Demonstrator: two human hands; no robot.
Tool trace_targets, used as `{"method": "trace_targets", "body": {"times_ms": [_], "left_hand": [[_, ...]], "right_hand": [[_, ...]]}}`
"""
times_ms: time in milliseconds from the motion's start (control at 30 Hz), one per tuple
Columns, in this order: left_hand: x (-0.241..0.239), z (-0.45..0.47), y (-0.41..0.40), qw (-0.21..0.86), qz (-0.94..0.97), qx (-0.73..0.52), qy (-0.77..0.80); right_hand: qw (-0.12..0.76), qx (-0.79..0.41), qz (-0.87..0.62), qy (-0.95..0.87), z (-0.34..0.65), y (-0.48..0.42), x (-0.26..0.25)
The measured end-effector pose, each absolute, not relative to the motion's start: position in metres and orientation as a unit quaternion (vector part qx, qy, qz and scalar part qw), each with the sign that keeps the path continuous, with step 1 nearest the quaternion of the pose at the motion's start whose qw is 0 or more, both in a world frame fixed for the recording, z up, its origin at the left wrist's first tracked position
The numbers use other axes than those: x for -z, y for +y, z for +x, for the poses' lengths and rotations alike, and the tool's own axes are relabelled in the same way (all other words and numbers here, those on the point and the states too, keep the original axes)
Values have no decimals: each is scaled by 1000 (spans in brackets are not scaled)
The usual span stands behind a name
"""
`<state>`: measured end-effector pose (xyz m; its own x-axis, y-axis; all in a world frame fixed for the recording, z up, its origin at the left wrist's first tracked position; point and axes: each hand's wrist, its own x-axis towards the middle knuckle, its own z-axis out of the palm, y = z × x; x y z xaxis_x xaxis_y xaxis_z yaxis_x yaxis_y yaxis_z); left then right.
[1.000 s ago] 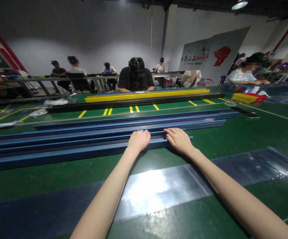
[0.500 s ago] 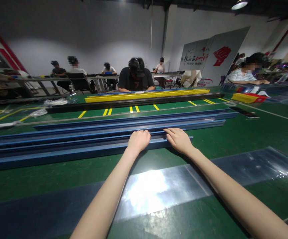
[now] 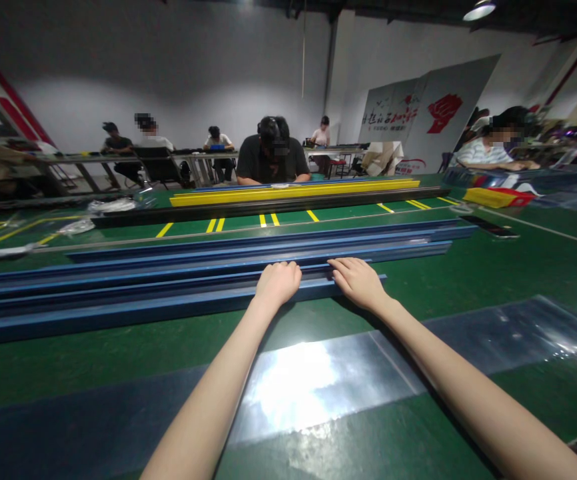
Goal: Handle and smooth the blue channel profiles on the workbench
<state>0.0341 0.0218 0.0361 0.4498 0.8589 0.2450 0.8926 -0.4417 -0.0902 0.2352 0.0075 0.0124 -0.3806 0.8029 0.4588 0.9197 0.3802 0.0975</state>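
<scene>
Several long blue channel strips lie side by side across the green table. My left hand point(image 3: 279, 283) is closed over the nearest blue channel strip point(image 3: 133, 310), its fingers curled over the far edge and the tips hidden. Close to that strip's right end, my right hand point(image 3: 357, 283) grips it too, fingers bent across the top and pointing left. A short stretch of the strip shows between the two hands. Behind them rest more blue channel strips point(image 3: 408, 251). In front, under my forearms, a clear plastic sleeve point(image 3: 318, 387) lies flat, shining with reflected light.
Farther back on the green table point(image 3: 518, 267) are a black strip point(image 3: 268, 208) and yellow strips point(image 3: 298, 191). A phone point(image 3: 491, 227) and a yellow tray point(image 3: 491, 197) sit to the right. A person point(image 3: 273, 157) is seated opposite; others sit around the room.
</scene>
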Motion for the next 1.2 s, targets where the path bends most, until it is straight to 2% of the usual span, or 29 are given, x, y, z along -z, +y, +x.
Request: {"method": "trace_targets", "body": {"times_ms": [233,467,633,767,867,1000,1200], "left_hand": [[-37,34,21,102,-843,85,-522],[-38,34,20,95,-844,80,-522],[-37,33,21,88,-842,83,-525],[-36,34,22,95,-841,88,-525],[-35,34,23,94,-844,86,-521],[-35,32,26,82,-852,82,-511],[-39,29,26,30,-856,86,-509]], "right_hand": [[159,117,-533,-823,237,8,-18],[232,58,-580,-779,242,-8,-47],[215,-87,-598,-767,234,-22,-66],[113,-268,-509,-810,223,-31,-68],[32,-311,-470,-825,218,-36,-63],[-49,-329,-440,-834,217,-37,-55],[-71,-257,-447,-854,212,-41,-55]]}}
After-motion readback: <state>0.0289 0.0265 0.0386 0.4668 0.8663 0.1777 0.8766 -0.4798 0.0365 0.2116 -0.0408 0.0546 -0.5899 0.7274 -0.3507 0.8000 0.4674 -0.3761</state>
